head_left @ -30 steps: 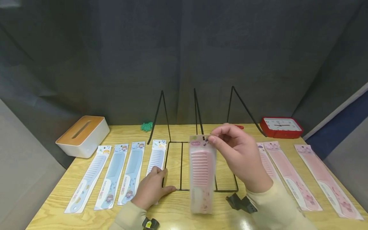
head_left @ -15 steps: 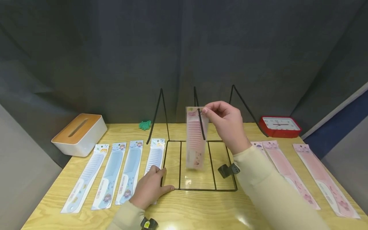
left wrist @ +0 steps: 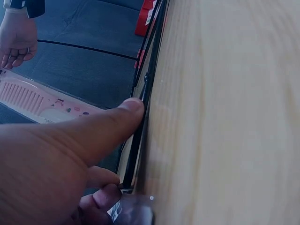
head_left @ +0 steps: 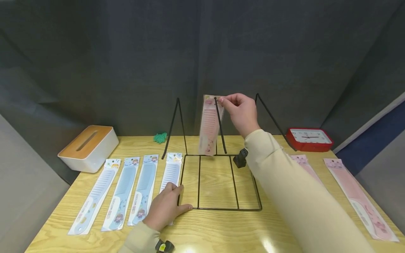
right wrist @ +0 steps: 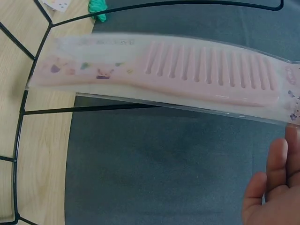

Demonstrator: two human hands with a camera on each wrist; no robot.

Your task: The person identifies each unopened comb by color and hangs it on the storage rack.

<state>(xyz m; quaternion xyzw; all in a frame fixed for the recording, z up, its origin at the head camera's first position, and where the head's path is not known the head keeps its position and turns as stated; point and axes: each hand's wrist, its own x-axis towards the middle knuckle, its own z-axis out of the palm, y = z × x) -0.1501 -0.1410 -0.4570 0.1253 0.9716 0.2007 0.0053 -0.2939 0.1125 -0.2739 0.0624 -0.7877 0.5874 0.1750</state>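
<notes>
My right hand (head_left: 242,110) pinches the upper right edge of a pink comb (head_left: 209,123) in clear packaging. The package is on the middle arm of a black wire rack (head_left: 221,209), near the arm's top, and the arm's front length passes before it. In the right wrist view, the comb's teeth and printed handle show through the plastic. My left hand (head_left: 166,205) holds the rack's front left corner. In the left wrist view, the thumb (left wrist: 126,110) presses along the wire and other fingers curl by its end.
Several packaged blue combs (head_left: 126,189) lie on the left. Two packaged pink combs (head_left: 357,196) show at right, one partly behind my sleeve. A tissue box (head_left: 91,154), green scrunched item (head_left: 160,137) and red clock (head_left: 310,140) stand toward the back, before a dark curtain.
My right hand has carried the pink comb away from me and up, onto the rack's middle arm and along it toward the top. My left hand has stayed on the rack.
</notes>
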